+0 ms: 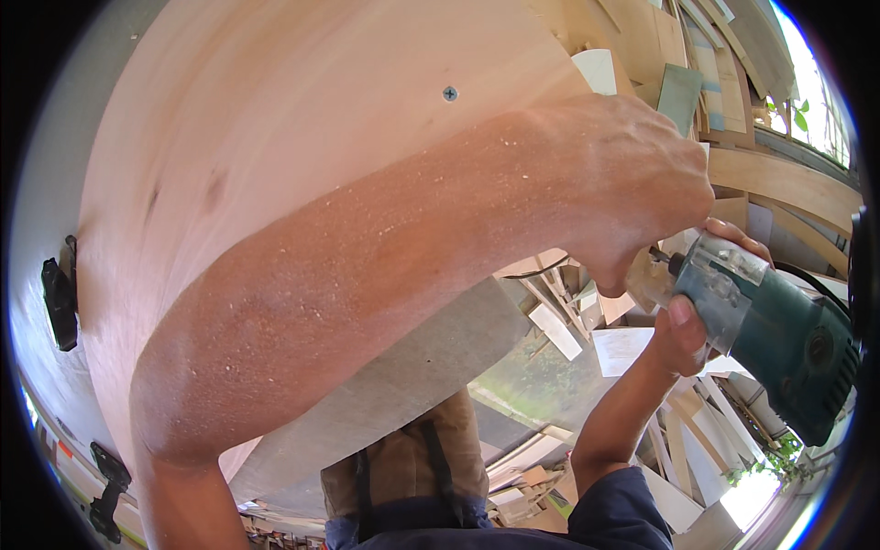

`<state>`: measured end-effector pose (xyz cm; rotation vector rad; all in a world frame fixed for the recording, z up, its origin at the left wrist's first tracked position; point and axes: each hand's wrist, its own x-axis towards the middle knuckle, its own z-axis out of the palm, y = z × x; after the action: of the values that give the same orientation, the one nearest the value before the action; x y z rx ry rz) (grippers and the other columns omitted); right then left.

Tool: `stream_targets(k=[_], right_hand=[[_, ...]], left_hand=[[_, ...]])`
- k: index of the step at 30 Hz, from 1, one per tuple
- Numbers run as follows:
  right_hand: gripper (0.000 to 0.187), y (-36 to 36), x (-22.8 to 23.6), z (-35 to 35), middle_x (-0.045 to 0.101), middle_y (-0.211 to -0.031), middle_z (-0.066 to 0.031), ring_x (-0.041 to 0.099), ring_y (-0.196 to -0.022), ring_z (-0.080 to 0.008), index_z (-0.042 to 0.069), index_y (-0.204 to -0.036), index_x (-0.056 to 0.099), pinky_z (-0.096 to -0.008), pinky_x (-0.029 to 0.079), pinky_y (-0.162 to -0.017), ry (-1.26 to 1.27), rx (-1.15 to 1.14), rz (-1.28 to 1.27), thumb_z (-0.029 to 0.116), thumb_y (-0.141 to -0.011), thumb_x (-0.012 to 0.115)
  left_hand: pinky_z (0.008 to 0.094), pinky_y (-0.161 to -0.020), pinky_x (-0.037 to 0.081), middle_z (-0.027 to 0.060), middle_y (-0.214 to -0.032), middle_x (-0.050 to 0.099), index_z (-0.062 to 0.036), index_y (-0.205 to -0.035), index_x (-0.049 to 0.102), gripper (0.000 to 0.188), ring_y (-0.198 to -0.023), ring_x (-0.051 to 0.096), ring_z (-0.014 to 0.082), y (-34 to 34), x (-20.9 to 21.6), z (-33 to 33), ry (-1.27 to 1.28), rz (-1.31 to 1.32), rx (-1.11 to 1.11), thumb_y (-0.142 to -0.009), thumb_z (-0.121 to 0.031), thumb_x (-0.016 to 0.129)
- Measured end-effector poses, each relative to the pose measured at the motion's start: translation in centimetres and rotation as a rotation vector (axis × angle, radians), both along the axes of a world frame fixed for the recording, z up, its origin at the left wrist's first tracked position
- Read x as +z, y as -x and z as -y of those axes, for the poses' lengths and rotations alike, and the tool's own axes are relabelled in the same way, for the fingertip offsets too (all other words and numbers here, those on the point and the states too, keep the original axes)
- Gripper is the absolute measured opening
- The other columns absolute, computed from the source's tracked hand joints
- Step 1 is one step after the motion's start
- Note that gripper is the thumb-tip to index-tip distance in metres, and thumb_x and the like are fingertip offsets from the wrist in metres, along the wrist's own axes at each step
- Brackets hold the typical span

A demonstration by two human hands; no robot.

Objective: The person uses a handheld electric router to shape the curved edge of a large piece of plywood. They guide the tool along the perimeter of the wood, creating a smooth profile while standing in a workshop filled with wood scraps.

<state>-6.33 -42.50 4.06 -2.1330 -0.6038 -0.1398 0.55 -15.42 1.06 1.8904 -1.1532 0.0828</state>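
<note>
My left arm stretches across a broad pale wooden panel (302, 110) with a screw (450, 93) set in it. At the panel's right side my left hand (642, 174) is closed, knuckles up and thumb pointing down; its fingertips are hidden, and I cannot make out what they hold. Close beside it, my right hand (683, 335) grips a green trim router (793, 335) by its clear-and-grey front end. The router lies tilted, its bit (658, 256) and clear base toward my left hand. Pale dust specks dot my left forearm.
Below the panel is a grey board or tabletop (403, 380). Two black clamp-like pieces (60, 307) sit along the left side. Wood offcuts (555, 330) litter the floor at right, and stacked boards (724, 82) stand at upper right. A dark cord (811, 282) runs behind the router.
</note>
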Motion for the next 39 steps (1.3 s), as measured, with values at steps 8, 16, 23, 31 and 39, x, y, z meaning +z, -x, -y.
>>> stream_targets(k=[8, 16, 23, 31, 39], right_hand=[[0.092, -0.3, 0.9, 0.0, 0.058, -0.138, -0.0213, 0.06, -0.135, -0.0338, 0.007, -0.15, 0.034, -0.0578, 0.039, -0.124, 0.051, 0.019, 0.014, 0.025, -0.08, 0.09], [0.092, -0.4, 0.4, -1.1, 0.058, -0.138, -0.0217, 0.061, -0.132, -0.0333, 0.006, -0.151, 0.033, -0.0544, 0.044, -0.121, 0.051, 0.047, 0.064, 0.023, -0.08, 0.089], [0.092, -0.3, 0.3, 0.2, 0.057, -0.138, -0.0185, 0.058, -0.136, -0.0305, 0.009, -0.152, 0.034, -0.0594, 0.037, -0.126, 0.003, 0.036, 0.005, 0.023, -0.08, 0.09], [0.091, -0.7, 1.9, -0.1, 0.059, -0.135, -0.0207, 0.062, -0.131, -0.0315, 0.006, -0.149, 0.036, -0.0614, 0.039, -0.124, 0.159, 0.068, 0.017, 0.027, -0.079, 0.091], [0.089, -0.2, -0.1, -3.0, 0.064, -0.128, -0.0228, 0.064, -0.12, -0.033, -0.001, -0.141, 0.044, -0.0468, 0.047, -0.112, 0.009, -0.07, 0.138, 0.033, -0.073, 0.09]], left_hand=[[0.043, -0.087, 0.063, 0.018, -0.095, 0.076, 0.0044, -0.102, 0.078, 0.05, -0.095, 0.077, 0.0332, -0.4, 1.0, 0.4, -0.191, -0.09, -0.033, -0.062, -0.02, 0.097], [0.0398, -0.084, 0.064, 0.0095, -0.093, 0.08, -0.0067, -0.097, 0.084, 0.042, -0.09, 0.078, 0.0271, -0.2, 0.3, 0.0, -0.16, 0.007, 0.048, -0.067, -0.033, 0.096], [0.0417, -0.084, 0.062, 0.0138, -0.094, 0.077, -0.0002, -0.098, 0.08, 0.043, -0.094, 0.077, 0.0303, -0.2, 0.6, 0.8, -0.193, -0.083, -0.018, -0.066, -0.026, 0.096], [0.0379, -0.081, 0.064, 0.0085, -0.09, 0.08, -0.006, -0.097, 0.084, 0.043, -0.087, 0.078, 0.0249, -0.2, 0.7, 0.5, -0.213, -0.025, 0.025, -0.066, -0.033, 0.097], [0.0385, -0.081, 0.064, 0.0095, -0.09, 0.081, -0.0039, -0.094, 0.083, 0.044, -0.088, 0.078, 0.0265, -0.2, -0.5, 0.4, -0.107, 0.022, 0.068, -0.061, -0.029, 0.098]])
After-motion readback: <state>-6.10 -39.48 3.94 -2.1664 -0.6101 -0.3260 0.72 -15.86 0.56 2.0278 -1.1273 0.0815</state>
